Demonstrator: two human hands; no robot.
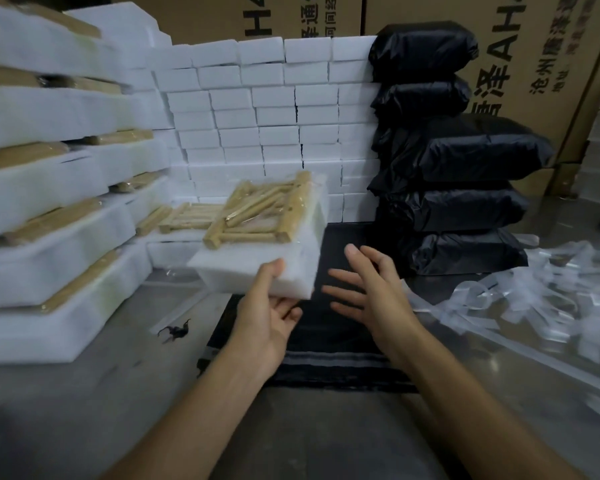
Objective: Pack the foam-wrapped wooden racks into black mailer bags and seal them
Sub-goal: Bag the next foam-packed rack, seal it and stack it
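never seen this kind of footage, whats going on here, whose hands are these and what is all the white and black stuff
There is no machine here: one camera worn on a person's head looks down at their own two bare hands. The left hand has its grip on the near corner of a foam-wrapped wooden rack, lifted above the table. The right hand is open beside it, holding nothing. A flat black mailer bag lies under the hands. On the left are stacks of wrapped racks, behind them white foam blocks, and on the right filled black bags.
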